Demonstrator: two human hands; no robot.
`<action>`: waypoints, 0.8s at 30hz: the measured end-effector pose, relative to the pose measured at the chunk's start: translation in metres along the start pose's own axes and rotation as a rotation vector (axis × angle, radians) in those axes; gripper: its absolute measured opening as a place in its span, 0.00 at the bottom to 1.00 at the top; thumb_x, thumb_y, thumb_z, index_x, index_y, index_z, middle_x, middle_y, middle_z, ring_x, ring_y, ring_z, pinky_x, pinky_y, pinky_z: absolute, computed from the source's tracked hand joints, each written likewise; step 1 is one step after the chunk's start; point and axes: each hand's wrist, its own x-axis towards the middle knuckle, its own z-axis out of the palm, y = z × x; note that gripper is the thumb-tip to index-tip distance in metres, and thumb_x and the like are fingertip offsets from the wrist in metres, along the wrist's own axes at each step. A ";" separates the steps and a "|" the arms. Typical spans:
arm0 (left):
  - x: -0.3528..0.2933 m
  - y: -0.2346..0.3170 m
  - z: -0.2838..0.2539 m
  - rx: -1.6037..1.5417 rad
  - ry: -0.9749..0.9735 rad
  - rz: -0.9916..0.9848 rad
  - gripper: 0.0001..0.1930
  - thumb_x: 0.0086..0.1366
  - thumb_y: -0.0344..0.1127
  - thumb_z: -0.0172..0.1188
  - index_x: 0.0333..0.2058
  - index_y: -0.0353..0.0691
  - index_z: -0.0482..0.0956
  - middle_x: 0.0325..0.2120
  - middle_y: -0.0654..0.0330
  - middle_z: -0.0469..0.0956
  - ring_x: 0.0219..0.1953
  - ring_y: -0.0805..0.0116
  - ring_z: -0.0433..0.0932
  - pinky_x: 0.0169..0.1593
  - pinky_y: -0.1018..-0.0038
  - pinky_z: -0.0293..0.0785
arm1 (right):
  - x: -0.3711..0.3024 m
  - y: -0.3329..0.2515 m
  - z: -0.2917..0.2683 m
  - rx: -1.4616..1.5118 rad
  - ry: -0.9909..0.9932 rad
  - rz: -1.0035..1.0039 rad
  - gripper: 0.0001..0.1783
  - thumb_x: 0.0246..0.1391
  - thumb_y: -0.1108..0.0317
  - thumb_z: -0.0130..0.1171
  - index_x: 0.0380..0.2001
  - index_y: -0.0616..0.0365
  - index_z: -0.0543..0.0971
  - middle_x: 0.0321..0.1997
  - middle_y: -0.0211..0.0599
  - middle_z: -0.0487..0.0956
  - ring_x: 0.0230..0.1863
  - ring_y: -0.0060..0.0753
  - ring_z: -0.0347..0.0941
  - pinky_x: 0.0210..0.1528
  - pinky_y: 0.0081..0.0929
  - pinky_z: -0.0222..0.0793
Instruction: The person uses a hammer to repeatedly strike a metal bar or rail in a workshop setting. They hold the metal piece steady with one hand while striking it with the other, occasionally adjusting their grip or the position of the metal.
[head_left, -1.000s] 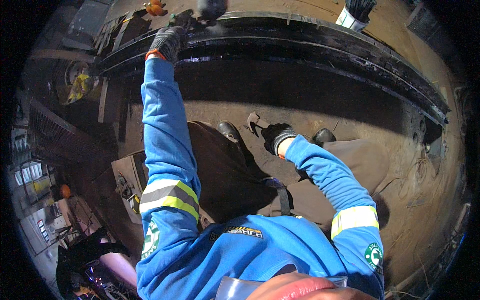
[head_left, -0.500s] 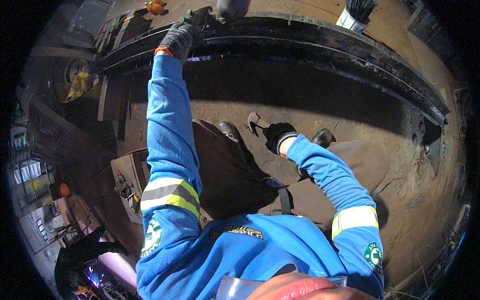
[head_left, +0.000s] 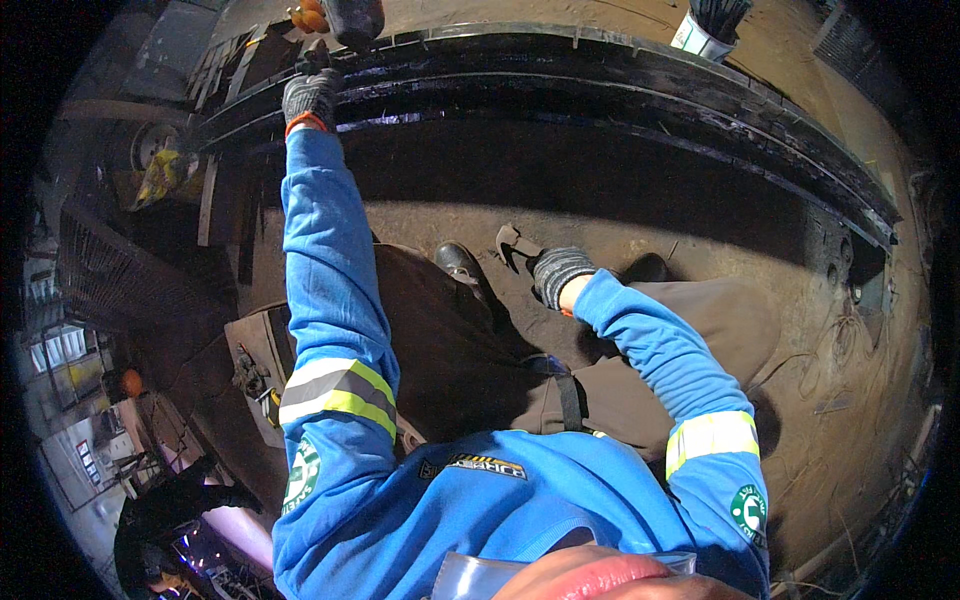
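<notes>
My left hand [head_left: 311, 98], in a grey knitted glove with an orange cuff, is stretched out to the far left end of a long dark metal beam [head_left: 600, 80]. Its fingers look closed around something dark that I cannot make out. Just beyond it is a rounded dark grey object [head_left: 356, 22], cut off by the upper edge; its kind is unclear. My right hand [head_left: 560, 274], gloved alike, grips a hammer [head_left: 514, 247] by the handle, low over the floor between my boots. The hammer's head points away to the left.
Behind the beam stands a white bucket [head_left: 700, 42] of dark rods. Orange objects [head_left: 308, 16] lie at the far left, and a yellow bag [head_left: 160, 178] nearer. Cables [head_left: 845, 335] lie on the floor at right. At lower left, a person [head_left: 165, 530] is near bright welding light.
My left hand has moved left along the beam, and the grey rounded object has shifted left too. My right hand with the hammer has stayed almost in place; its glove is now brightly lit.
</notes>
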 end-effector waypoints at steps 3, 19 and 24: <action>-0.010 0.012 0.010 0.031 -0.055 0.004 0.19 0.51 0.43 0.52 0.37 0.36 0.77 0.34 0.48 0.77 0.38 0.54 0.75 0.43 0.67 0.68 | 0.000 -0.001 -0.002 -0.094 -0.064 -0.007 0.16 0.44 0.59 0.54 0.33 0.59 0.78 0.33 0.48 0.77 0.35 0.49 0.75 0.36 0.40 0.71; -0.101 0.157 -0.009 -0.313 0.158 1.362 0.09 0.55 0.28 0.51 0.36 0.38 0.75 0.33 0.59 0.76 0.36 0.65 0.76 0.45 0.68 0.71 | -0.010 0.001 -0.014 0.010 0.031 -0.087 0.10 0.40 0.68 0.51 0.26 0.60 0.77 0.26 0.49 0.76 0.30 0.48 0.75 0.30 0.41 0.69; -0.111 0.157 -0.013 -0.094 0.230 1.403 0.11 0.55 0.26 0.51 0.39 0.38 0.72 0.34 0.58 0.76 0.38 0.66 0.75 0.44 0.71 0.70 | -0.010 0.009 0.002 -0.024 0.051 -0.076 0.09 0.40 0.70 0.50 0.26 0.61 0.76 0.25 0.48 0.77 0.28 0.47 0.75 0.29 0.40 0.70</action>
